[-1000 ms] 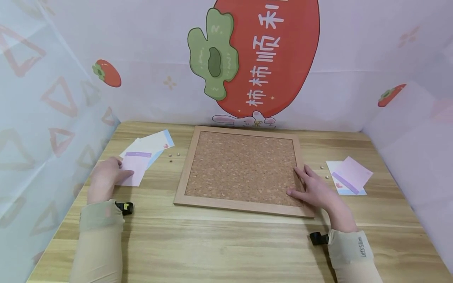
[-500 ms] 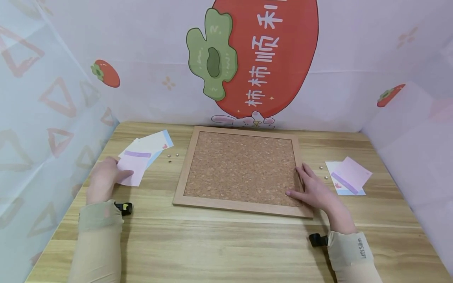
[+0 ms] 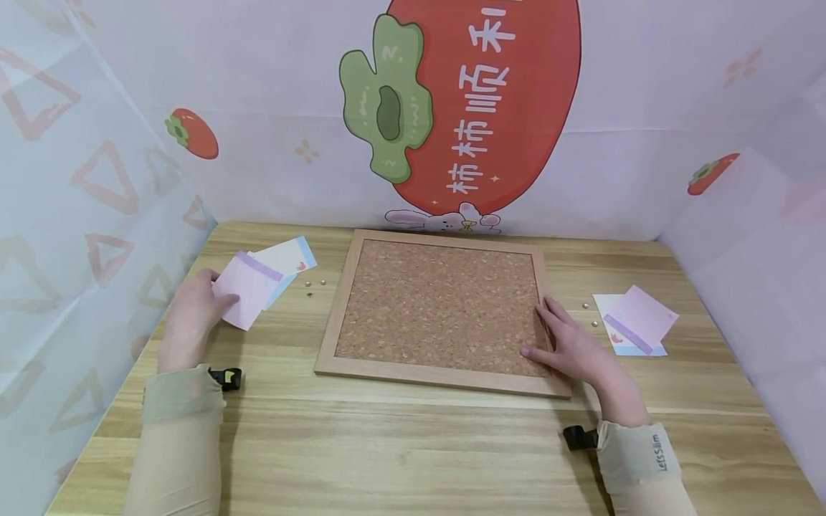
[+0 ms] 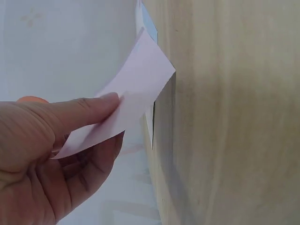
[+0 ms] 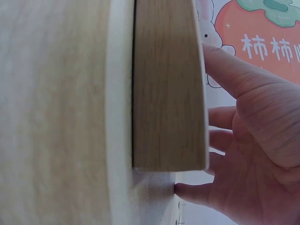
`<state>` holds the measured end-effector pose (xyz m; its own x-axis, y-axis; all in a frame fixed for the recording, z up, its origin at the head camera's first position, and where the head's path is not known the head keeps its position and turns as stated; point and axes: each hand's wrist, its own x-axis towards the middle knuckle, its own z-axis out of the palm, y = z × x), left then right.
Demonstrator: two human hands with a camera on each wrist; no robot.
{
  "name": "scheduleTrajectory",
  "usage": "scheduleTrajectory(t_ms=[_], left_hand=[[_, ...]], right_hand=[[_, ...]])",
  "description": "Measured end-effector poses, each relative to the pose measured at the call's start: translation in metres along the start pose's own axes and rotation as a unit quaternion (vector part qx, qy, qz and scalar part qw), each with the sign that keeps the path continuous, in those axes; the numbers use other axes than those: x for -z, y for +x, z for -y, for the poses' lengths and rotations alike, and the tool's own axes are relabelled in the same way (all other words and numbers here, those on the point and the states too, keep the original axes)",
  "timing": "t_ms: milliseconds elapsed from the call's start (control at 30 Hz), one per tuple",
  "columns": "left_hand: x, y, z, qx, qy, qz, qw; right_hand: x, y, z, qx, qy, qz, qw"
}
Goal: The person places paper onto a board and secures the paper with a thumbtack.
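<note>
My left hand [image 3: 193,309] pinches a pink paper note with a purple strip [image 3: 248,290] between thumb and fingers. In the left wrist view this pink note [image 4: 136,84] is raised off the table and bends slightly. Behind it lie white cards with blue ends [image 3: 284,259], partly covered. My right hand [image 3: 574,340] rests on the right side of a wood-framed cork board [image 3: 439,308]. Its thumb lies over the frame and its fingers extend along the side. The right wrist view shows the board's wooden frame [image 5: 168,84] beside the spread fingers.
Small round studs [image 3: 316,283] lie left of the board, with a tiny dark bit near them. Two more studs [image 3: 590,315] sit at its right. Further right, a pink note [image 3: 645,315] overlaps a white card [image 3: 606,304]. Printed cloth walls [image 3: 271,179] border the wooden table [image 3: 387,451].
The pink note in my left hand has lifted and turned, its purple strip now slanting, and the thumb has shifted slightly left and up. My right hand stays on the board.
</note>
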<state>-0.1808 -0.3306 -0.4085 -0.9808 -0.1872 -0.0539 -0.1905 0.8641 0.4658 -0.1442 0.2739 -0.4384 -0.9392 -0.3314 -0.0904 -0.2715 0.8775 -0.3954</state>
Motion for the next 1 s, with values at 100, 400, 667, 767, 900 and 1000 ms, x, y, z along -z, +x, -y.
scheduleTrajectory(t_ms=[100, 400, 667, 767, 900, 1000], left_hand=[[0.0, 0.001, -0.001, -0.01, -0.01, -0.015, 0.9998], [0.003, 0.004, -0.008, -0.018, -0.049, -0.053, 0.9972], [0.004, 0.004, -0.019, -0.021, -0.075, -0.098, 0.9921], [0.003, 0.005, -0.022, -0.031, -0.082, -0.119, 0.9891], [-0.002, 0.008, -0.029, -0.052, -0.091, -0.133, 0.9856], [-0.005, 0.008, -0.036, -0.065, -0.107, -0.135, 0.9829]], right_hand=[[0.001, -0.001, 0.0, -0.005, 0.004, 0.003, 1.0], [0.001, -0.002, 0.0, -0.006, 0.009, 0.002, 1.0], [0.001, -0.001, 0.0, -0.001, 0.009, -0.003, 1.0], [0.001, -0.001, 0.0, 0.0, 0.01, -0.005, 1.0], [0.001, 0.0, 0.001, -0.001, 0.012, -0.002, 1.0], [0.001, 0.0, 0.0, -0.003, 0.012, 0.001, 1.0]])
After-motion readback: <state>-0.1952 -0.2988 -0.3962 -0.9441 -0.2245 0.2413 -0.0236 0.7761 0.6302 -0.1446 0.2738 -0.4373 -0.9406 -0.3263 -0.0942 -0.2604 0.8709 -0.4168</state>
